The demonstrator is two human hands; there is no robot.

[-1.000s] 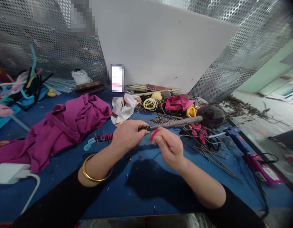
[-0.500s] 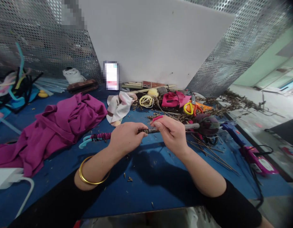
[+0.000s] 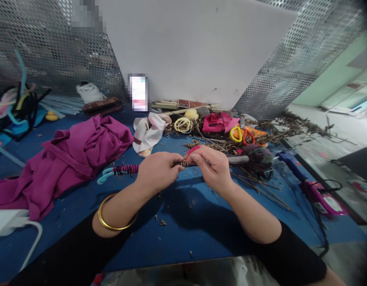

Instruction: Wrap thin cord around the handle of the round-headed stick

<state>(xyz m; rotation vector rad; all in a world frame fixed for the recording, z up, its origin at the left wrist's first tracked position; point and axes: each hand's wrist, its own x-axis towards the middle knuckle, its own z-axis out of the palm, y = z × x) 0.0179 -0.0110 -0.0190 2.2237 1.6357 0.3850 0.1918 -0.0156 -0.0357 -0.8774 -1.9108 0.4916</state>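
Both my hands hold a thin grey stick [image 3: 238,159] level above the blue table [image 3: 183,222]. My left hand [image 3: 158,170] is closed round its middle, where black and pink wrapping [image 3: 125,169] and a teal end stick out to the left. Just to the right, my right hand [image 3: 213,167] pinches a small pink piece [image 3: 193,150] against the stick. A dark ball of yarn [image 3: 257,157] sits at the stick's right end. A gold bangle [image 3: 114,214] is on my left wrist.
A crumpled magenta cloth [image 3: 73,159] lies at left, a white cloth [image 3: 149,133] behind my hands. Yellow and orange scissors [image 3: 241,135], a pink cloth [image 3: 217,122], yellow rings, and dry twigs clutter the back right. A glue gun [image 3: 314,190] lies at right, a white charger [image 3: 7,222] at left.
My right hand has moved up and left onto the stick, close to my left hand, carrying the pink piece. The stick now sits lower and more level.
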